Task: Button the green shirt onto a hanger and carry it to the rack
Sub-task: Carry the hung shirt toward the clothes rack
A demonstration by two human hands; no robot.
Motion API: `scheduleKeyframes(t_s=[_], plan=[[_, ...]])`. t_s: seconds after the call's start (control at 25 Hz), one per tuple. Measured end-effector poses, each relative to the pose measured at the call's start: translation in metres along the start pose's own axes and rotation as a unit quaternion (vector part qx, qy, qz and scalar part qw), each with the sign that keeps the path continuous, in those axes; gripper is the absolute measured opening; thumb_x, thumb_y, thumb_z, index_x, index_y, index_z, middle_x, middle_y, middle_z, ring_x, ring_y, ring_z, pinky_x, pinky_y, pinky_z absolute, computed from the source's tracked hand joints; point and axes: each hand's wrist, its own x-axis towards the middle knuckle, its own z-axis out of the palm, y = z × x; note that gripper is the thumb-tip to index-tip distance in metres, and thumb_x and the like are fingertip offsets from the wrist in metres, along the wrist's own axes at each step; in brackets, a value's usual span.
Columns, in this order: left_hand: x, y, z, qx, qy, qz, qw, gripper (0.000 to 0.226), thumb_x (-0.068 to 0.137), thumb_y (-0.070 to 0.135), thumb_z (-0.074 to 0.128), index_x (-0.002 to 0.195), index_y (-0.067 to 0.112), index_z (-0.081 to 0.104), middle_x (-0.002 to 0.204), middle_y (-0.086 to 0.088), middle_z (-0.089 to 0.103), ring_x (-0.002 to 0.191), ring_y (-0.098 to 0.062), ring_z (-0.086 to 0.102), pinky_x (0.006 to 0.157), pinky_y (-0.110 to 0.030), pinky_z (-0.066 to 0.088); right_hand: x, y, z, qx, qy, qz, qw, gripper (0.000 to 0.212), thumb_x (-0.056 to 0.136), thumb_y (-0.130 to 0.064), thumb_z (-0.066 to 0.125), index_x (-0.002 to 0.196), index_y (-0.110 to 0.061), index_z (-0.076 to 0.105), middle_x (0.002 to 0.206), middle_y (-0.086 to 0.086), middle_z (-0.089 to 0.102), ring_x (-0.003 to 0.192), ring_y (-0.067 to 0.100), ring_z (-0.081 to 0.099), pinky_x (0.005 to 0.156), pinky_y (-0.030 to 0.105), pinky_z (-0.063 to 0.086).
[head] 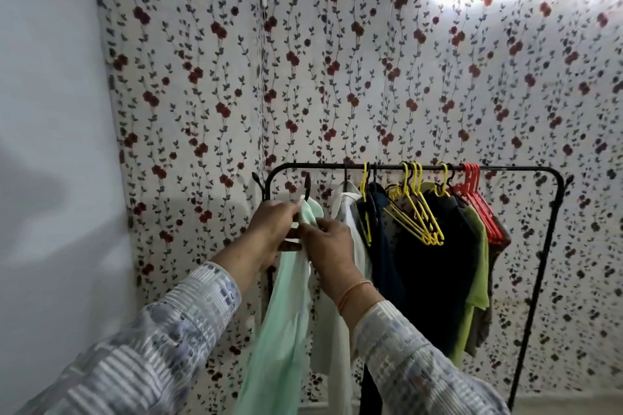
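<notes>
The pale green shirt [286, 313] hangs from a dark hanger [306, 183] whose hook rises just below the left end of the black rack [418, 166]. My left hand [269, 229] grips the shirt's collar on the left side. My right hand [328, 246] holds the shirt's front just under the collar, close against the left hand. The hanger's hook sits below the rail and does not touch it. Most of the hanger is hidden by the shirt and my hands.
On the rail hang a white shirt [347, 212], dark garments [435, 263], a lime green top [477, 280], bare yellow hangers [414, 209] and red hangers [478, 202]. A floral curtain [337, 61] covers the wall behind. A plain wall [50, 145] stands on the left.
</notes>
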Motion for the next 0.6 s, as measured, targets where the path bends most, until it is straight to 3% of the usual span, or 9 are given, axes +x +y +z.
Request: scheduleKeyframes(t_s=[0.04,0.12,0.2,0.4,0.6], plan=[[0.018,-0.002,0.004,-0.003,-0.003,0.003,1.0,0.03,0.107,0.03,0.055,0.111,0.011,0.079,0.104,-0.013,0.083,0.083,-0.026,0.077,0.059,-0.032,0.059,0.019,0.004,0.002,0.002,0.0,-0.002,1.0,0.017,0.088,-0.013,0.071,0.071,-0.016,0.075,0.059,-0.006,0.067,0.046,0.003,0.059,0.045,0.019,0.046],[0.056,-0.005,0.012,-0.009,-0.002,0.009,1.0,0.028,0.107,0.028,0.057,0.111,0.012,0.079,0.107,-0.014,0.082,0.092,-0.032,0.078,0.064,-0.035,0.061,0.06,0.016,0.009,0.012,-0.001,-0.008,1.0,0.012,0.083,-0.02,0.073,0.073,-0.015,0.079,0.068,0.001,0.077,0.063,0.016,0.075,0.058,0.034,0.06],[0.096,-0.01,0.018,-0.005,0.003,0.014,1.0,0.027,0.106,0.028,0.057,0.111,0.014,0.08,0.11,-0.013,0.082,0.1,-0.034,0.078,0.068,-0.037,0.062,0.098,0.027,0.016,0.001,0.011,-0.012,1.0,0.015,0.077,-0.033,0.073,0.072,-0.019,0.079,0.068,0.004,0.076,0.066,0.025,0.074,0.06,0.042,0.06],[0.217,-0.013,0.036,0.009,0.022,0.034,0.999,0.028,0.105,0.031,0.056,0.112,0.021,0.082,0.109,-0.007,0.082,0.101,-0.029,0.078,0.069,-0.035,0.061,0.226,0.052,0.037,-0.005,0.007,-0.02,1.0,0.034,0.079,-0.042,0.071,0.072,-0.01,0.074,0.057,0.004,0.062,0.056,0.016,0.054,0.054,0.034,0.041],[0.308,-0.016,0.051,-0.011,0.027,0.037,0.999,0.028,0.105,0.032,0.057,0.119,0.023,0.08,0.117,-0.007,0.08,0.108,-0.028,0.076,0.088,-0.041,0.063,0.331,0.064,0.051,-0.026,0.003,-0.005,1.0,0.026,0.084,-0.039,0.073,0.083,-0.015,0.081,0.07,0.001,0.078,0.067,0.021,0.074,0.06,0.034,0.058]])
